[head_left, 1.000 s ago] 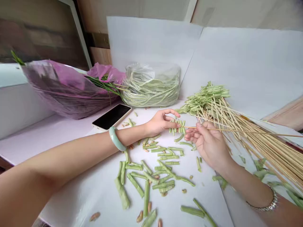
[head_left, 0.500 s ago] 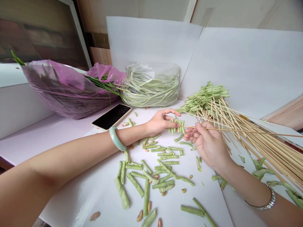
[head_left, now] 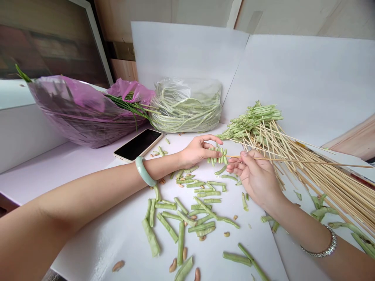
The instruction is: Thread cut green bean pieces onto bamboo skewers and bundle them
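My left hand (head_left: 202, 149) is closed around short green bean pieces (head_left: 224, 155) threaded side by side on a thin wooden skewer. My right hand (head_left: 254, 173) pinches that skewer (head_left: 293, 159) between thumb and index finger, just right of the beans, its other fingers loosely curled. The skewer's long end stretches off to the right. Below both hands, cut bean pieces (head_left: 181, 234) lie scattered on the white tabletop (head_left: 108, 234), with small brown beans (head_left: 172, 265) among them.
Filled bean skewers (head_left: 254, 117) are piled at the back right, beside a bundle of bare skewers (head_left: 336, 183). A clear bag of long beans (head_left: 187, 109) and a purple bag (head_left: 84, 113) stand at the back. A phone (head_left: 139, 144) lies in front of them.
Almost nothing differs. Both hands keep their hold on the skewer and beans, and the view has shifted very slightly.
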`<action>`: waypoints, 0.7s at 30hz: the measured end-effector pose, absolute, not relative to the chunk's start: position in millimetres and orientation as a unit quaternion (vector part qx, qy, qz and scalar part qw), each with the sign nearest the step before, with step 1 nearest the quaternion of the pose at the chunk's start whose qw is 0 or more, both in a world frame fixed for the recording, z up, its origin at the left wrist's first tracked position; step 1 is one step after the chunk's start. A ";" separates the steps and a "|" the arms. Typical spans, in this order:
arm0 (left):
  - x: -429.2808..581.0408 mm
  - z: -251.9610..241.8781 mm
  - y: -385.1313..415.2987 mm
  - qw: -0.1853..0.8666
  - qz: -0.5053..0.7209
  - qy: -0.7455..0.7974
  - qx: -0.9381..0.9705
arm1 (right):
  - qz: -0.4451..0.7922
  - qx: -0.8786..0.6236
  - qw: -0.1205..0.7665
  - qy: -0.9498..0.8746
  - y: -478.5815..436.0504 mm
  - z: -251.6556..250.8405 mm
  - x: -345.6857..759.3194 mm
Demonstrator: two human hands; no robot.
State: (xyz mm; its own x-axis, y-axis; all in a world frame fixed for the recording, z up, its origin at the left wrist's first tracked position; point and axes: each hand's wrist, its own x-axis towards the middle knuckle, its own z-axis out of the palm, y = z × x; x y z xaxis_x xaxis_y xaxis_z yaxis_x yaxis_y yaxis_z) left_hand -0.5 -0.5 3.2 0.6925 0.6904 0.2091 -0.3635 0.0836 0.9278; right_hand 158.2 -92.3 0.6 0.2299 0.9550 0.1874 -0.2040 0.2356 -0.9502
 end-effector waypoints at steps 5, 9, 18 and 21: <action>-0.3 3.7 -0.2 0.718 0.365 0.150 0.573 | 0.443 -0.427 0.657 -0.435 -91.2 -1.9 159.0; -0.4 3.6 -0.6 0.714 0.371 0.155 0.573 | 0.446 -0.426 0.657 -0.434 -91.2 -3.3 159.3; -4.0 9.1 -1.6 0.791 0.361 0.149 0.472 | 0.434 -0.424 0.678 -0.414 -90.1 2.1 162.7; -4.0 8.0 1.4 0.802 0.370 0.149 0.444 | 0.429 -0.425 0.686 -0.405 -90.0 3.6 162.2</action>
